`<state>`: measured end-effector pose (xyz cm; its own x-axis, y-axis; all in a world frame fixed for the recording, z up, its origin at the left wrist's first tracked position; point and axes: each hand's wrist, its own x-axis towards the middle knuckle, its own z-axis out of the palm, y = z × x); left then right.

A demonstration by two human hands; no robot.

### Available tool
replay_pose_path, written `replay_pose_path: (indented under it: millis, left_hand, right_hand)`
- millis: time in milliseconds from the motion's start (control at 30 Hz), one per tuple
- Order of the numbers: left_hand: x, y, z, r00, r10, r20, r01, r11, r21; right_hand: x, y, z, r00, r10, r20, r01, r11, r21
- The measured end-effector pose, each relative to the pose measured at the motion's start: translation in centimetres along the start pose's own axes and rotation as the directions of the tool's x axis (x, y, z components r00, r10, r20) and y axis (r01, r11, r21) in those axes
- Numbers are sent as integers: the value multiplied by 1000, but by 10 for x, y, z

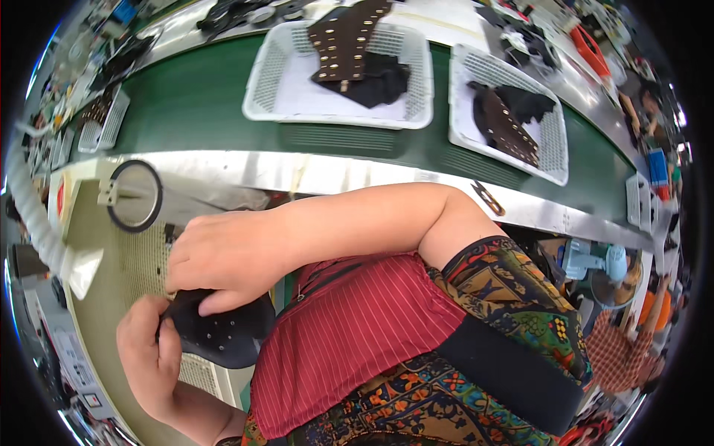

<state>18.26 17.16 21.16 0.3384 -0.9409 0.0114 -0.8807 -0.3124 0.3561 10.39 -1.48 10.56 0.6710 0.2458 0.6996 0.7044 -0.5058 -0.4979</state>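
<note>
A black leather-like piece dotted with small metal eyelets (227, 336) is held at the lower left, in front of my body. My left hand (146, 343) pinches its left edge between thumb and bent fingers. From above, my right hand (223, 259) reaches across and grips the upper edge, its thumb lying on the black surface and its other fingers curled over the far side. The fingertips of the right hand are partly hidden. Beneath the piece is a cream-coloured work tray with a perforated mesh surface (143, 256).
A round black-rimmed ring (135, 195) stands beyond my hands, near a white flexible hose (37, 201). White baskets (260, 111) (547, 172) with dark studded pieces sit on a green conveyor (193, 89). Thread snips (489, 198) lie on the metal ledge. Other people are at the right.
</note>
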Motion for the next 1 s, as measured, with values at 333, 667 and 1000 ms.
replay_pose_path:
  millis: [333, 667, 1000]
  left_hand:
    - [112, 54, 35, 806, 455, -379, -559, 794, -238]
    - [95, 15, 89, 968, 63, -242, -192, 809, -555]
    - [56, -28, 156, 961, -273, 54, 238, 708, -665]
  right_hand:
    - [-101, -54, -148, 631, 491, -600, -732, 632, -254]
    - [-240, -35, -297, -91, 188, -978, -860, 480, 173]
    - [-383, 33, -310, -336, 484, -808, -880, 145, 452]
